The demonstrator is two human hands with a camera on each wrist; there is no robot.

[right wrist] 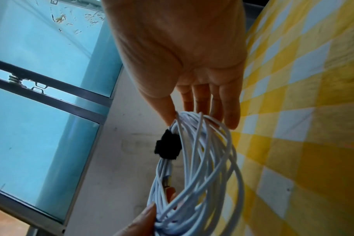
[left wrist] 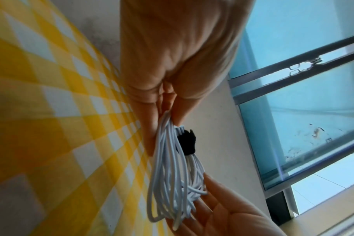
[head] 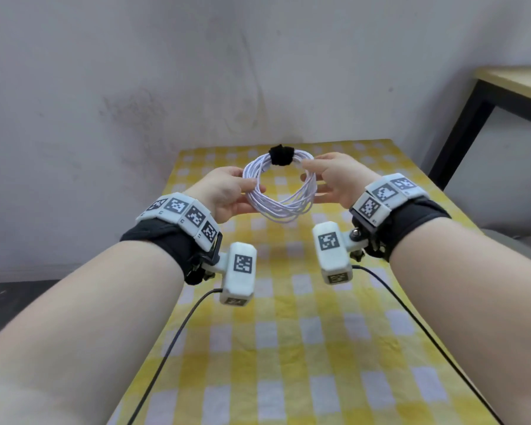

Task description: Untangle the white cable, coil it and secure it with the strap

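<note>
The white cable (head: 284,207) is a round coil held in the air above the table. A black strap (head: 281,154) is wrapped around the coil's far side. My left hand (head: 252,187) pinches the coil's left side between thumb and fingers. My right hand (head: 308,176) pinches the right side, close to the strap. In the left wrist view the left hand (left wrist: 170,118) grips the bundled cable (left wrist: 168,183), with the strap (left wrist: 187,142) just beyond. In the right wrist view the right hand (right wrist: 202,118) holds the cable (right wrist: 202,175) between thumb and nearly straight fingers, beside the strap (right wrist: 168,146).
A table with a yellow-and-white checked cloth (head: 288,348) lies under the hands, against a grey wall. A black-framed wooden table (head: 472,118) stands at the right. Thin black wires (head: 172,342) trail from the wrist cameras. A window (left wrist: 303,111) shows in the wrist views.
</note>
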